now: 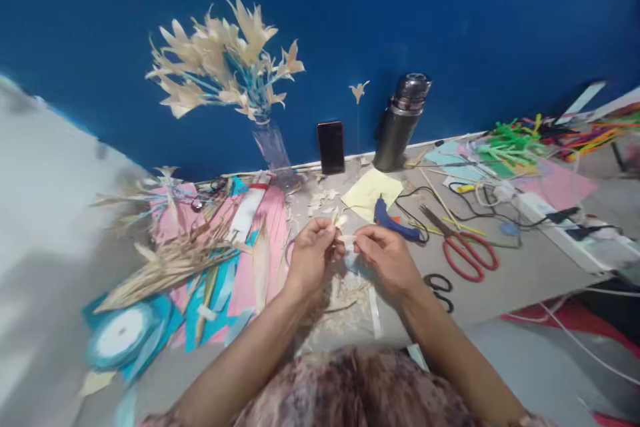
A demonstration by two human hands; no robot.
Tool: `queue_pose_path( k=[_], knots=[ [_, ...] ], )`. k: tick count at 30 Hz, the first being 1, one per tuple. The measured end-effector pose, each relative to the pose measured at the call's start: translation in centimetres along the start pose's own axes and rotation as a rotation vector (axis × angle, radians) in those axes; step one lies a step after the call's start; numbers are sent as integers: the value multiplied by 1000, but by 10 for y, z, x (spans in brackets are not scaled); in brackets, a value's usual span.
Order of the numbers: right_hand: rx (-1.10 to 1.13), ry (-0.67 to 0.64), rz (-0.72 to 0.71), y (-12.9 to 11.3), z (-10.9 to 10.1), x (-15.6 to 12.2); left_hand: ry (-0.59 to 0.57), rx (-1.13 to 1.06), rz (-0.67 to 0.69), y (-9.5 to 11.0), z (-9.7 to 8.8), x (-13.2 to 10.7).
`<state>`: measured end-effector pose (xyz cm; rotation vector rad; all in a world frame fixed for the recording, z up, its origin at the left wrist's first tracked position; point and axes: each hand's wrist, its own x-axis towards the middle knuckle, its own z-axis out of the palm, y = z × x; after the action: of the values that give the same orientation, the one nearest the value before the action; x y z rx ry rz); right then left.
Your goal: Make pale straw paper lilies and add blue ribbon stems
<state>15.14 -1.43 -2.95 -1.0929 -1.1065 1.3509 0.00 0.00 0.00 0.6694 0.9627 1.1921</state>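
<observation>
Over the middle of the table, my left hand (311, 255) pinches a small pale husk flower (338, 219), whose tip sticks up above the fingers. Close beside it, my right hand (389, 257) is closed on the end of a thin pale strip (348, 239) that spans the gap to the left fingers. Fingers partly hide both pieces. Pale scraps (323, 199) are scattered behind the hands, and more trimmings lie beneath them. A blue glue gun (393, 221) rests just beyond my right hand, partly on yellow paper (367, 192).
Red-handled scissors (469, 253) and black-handled scissors (440, 290) lie at right, near a white power strip (555, 230). Behind stand a vase (273, 150) of husk flowers, a phone (331, 147) and a steel flask (403, 123). At left are dried husks (165, 270) and a ribbon roll (120, 333).
</observation>
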Motion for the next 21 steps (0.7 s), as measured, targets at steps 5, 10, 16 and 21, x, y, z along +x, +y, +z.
queue_pose_path(
  k=[5,10,16,21],
  knots=[
    [-13,9,-16,-1,6,0,38,61,62,-3,0,-2],
    [-273,-56,-70,-7,-6,2,55,81,69,-5,-2,12],
    [-1314,139,-271,-7,-64,19,80,212,37,3,-9,55],
    [-1575,34,-162,2,-86,28,90,308,24,7,2,106]
  ],
)
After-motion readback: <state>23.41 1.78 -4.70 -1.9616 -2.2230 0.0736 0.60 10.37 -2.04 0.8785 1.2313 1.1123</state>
